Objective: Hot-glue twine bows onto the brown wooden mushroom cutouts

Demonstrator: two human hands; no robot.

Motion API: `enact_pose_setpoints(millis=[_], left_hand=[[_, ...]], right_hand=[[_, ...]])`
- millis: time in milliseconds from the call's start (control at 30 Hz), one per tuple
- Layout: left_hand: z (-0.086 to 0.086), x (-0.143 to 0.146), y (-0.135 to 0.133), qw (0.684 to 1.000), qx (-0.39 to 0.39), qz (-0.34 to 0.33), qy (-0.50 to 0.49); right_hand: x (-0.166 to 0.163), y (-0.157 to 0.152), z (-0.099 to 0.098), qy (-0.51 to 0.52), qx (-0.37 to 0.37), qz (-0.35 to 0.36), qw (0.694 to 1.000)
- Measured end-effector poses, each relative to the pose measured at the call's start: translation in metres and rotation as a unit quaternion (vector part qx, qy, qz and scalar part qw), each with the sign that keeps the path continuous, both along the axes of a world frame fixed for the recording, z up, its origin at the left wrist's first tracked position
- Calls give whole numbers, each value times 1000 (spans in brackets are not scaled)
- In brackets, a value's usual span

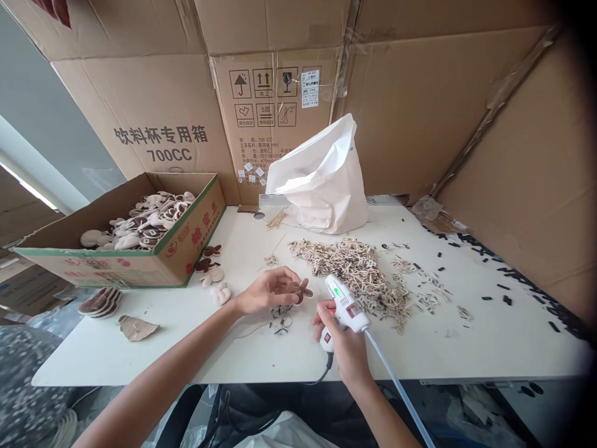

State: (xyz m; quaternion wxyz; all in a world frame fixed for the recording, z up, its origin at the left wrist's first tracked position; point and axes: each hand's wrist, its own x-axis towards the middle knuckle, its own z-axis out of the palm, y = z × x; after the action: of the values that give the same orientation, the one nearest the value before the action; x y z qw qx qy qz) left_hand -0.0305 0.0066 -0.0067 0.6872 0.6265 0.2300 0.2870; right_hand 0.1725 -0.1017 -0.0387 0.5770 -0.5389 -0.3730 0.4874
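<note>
Between the fingers of my left hand (270,290) is a small brown plush piece (301,291) with rounded lobes, held a little above the table. My right hand (342,342) is wrapped round the handle of a white hot glue gun (342,302) that shows a green light. A long glue stick (396,376) runs out of its back, and a dark cord hangs from the grip. The gun's nozzle points toward the plush piece, apart from it. Below my left hand lie dark stringy scraps (282,320). Just behind the gun spreads a heap of small beige pieces (357,267).
At left stands an open cardboard box (186,249) with many plush pieces. Near it lie stacked brown plush pieces (100,303), loose pieces (221,292) and a torn cardboard scrap (137,328). A white bag (326,186) stands behind the heap. Black bits (507,300) scatter at right; cardboard walls (433,106) enclose the back.
</note>
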Motion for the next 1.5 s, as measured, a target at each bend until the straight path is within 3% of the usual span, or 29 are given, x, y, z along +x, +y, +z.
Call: enact_pose_setpoints(millis=[333, 500, 700, 867, 1233, 1400, 1500], left_hand=[[-10, 12, -10, 998, 58, -11, 35], [-9, 13, -12, 981, 166, 18, 102], [-5, 17, -18, 947, 299, 74, 96], [-6, 18, -17, 933, 333, 84, 109], [-8, 18, -17, 945, 292, 91, 118], [-5, 20, -20, 983, 145, 99, 59], [-5, 19, -18, 985, 82, 149, 22]], right_hand=[[-2, -1, -2, 6, -10, -6, 1000], [-2, -1, 1, 1, -14, -2, 1000], [-3, 0, -1, 22, -12, -20, 999], [-4, 0, 0, 0, -7, -5, 1000], [-5, -2, 4, -37, -14, 24, 999], [-5, -2, 3, -32, -13, 12, 999], [-4, -2, 3, -25, -13, 7, 1000]])
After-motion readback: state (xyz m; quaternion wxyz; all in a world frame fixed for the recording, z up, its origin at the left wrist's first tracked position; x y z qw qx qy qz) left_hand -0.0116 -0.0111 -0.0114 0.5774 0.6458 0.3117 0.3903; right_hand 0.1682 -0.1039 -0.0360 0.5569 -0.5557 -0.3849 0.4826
